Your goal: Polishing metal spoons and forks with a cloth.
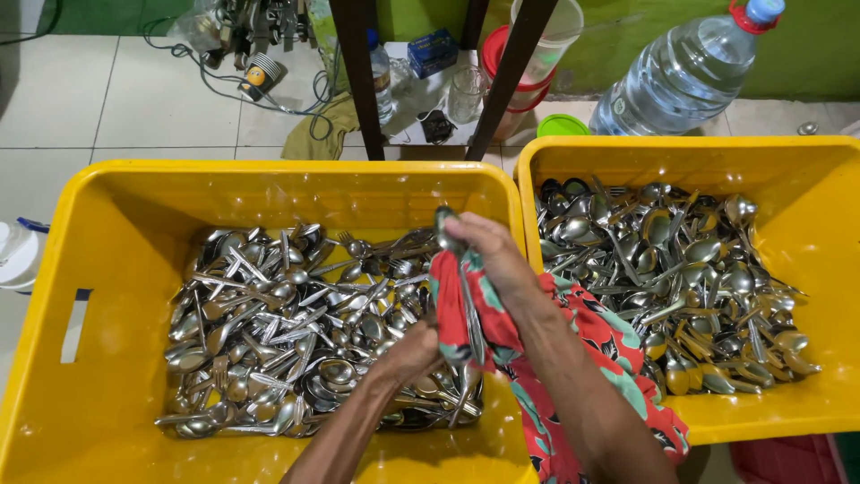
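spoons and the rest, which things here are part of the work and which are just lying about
In use: spoon in right hand; floral cloth; left hand; left crate; right crate.

Lying about: water bottle; cables; green lid.

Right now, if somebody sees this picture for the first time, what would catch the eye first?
Two bright yellow crates fill the view, the left crate and the right crate, each heaped with metal spoons and forks. In the middle, the right hand grips a spoon through a red floral cloth, while the left hand steadies it lower down.
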